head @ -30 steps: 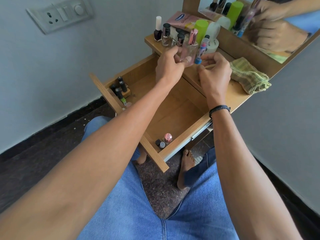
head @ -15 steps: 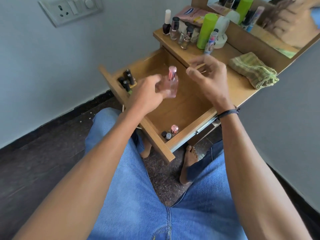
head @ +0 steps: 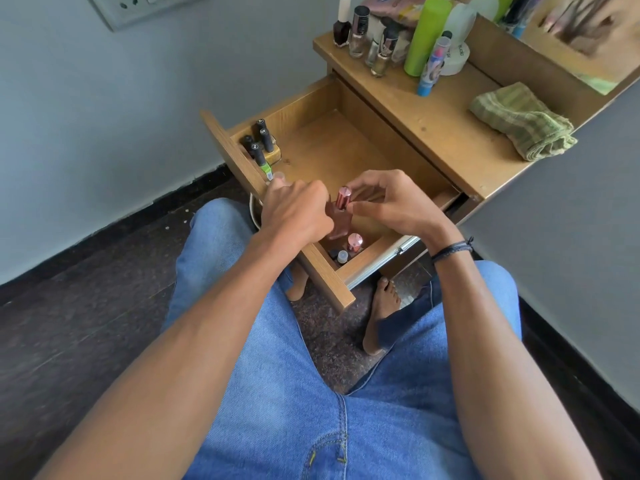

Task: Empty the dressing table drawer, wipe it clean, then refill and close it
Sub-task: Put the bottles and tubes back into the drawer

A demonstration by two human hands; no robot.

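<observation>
Left hand [head: 294, 216]: fingers curled round the body of a clear pink glass perfume bottle [head: 341, 218] with a rose-metallic cylindrical cap. Clamped on it, knuckles toward the camera.

Right hand [head: 391, 206]: forefinger arched over the cap, thumb at the bottle's shoulder, closed in a pinch on the same perfume bottle. Other fingers loosely curled. Black cord band [head: 450, 251] at the wrist.

Perfume bottle: near upright, slightly tilted, down inside the open light-brown wooden drawer [head: 367, 261] at its near right corner. Base hidden behind the left hand; contact with the drawer floor cannot be told.

Drawer contents:
- Same corner: smaller pink-capped bottle [head: 355, 241] just beside the held one, then a white-capped vial [head: 342, 256] and a dark-capped vial [head: 333, 253].
- Corner at the left end of the front panel: black-capped bottles [head: 261, 140] upright on a small wooden block, with a green-tipped tube [head: 266, 166] against the panel.

Wooden dressing table top [head: 433, 126]:
- Row of nail varnish bottles [head: 358, 32].
- Lime-green cylinder [head: 424, 36].
- Blue-and-pink tube [head: 432, 69].
- White round tub [head: 459, 58].
- Folded green checked cloth [head: 519, 123], well apart from the bottles.
</observation>
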